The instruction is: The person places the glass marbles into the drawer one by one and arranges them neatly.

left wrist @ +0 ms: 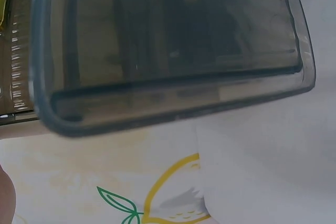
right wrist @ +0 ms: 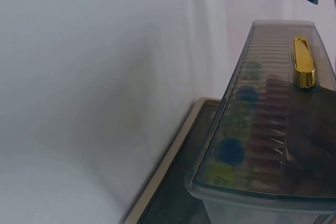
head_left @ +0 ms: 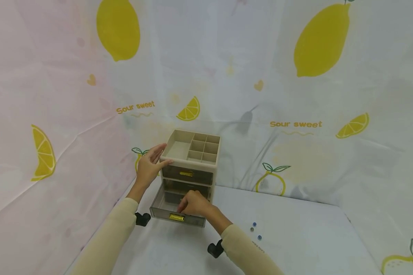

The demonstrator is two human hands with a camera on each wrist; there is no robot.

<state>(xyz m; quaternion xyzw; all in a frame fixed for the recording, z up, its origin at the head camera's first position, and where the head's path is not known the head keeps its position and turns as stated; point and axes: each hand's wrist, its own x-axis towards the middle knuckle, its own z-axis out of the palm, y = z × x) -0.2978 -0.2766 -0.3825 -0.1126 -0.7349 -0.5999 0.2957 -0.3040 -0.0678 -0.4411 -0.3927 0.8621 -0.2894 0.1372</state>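
Observation:
A beige desktop drawer organizer (head_left: pixel 191 165) with a divided top tray stands near the back wall. Its low smoky see-through drawer (head_left: pixel 194 220) with a gold handle is pulled out. My left hand (head_left: pixel 149 164) rests at the organizer's upper left front corner, thumb on the front rim, fingers along the side. Over the drawer, my right hand (head_left: pixel 194 203) reaches down inside, fingertips partly hidden behind the front panel; I cannot tell whether they hold anything. Through that panel, the right wrist view shows several blue and greenish marbles (right wrist: pixel 230 151).
Three small marbles (head_left: pixel 254 224) lie on the white tabletop (head_left: pixel 296 236) right of the organizer. A closed upper drawer (head_left: pixel 187 174) sits under the tray. Lemon-printed sheeting (head_left: pixel 227 95) hangs behind and at the sides. Black pieces (head_left: pixel 215 249) stick out beside both sleeves.

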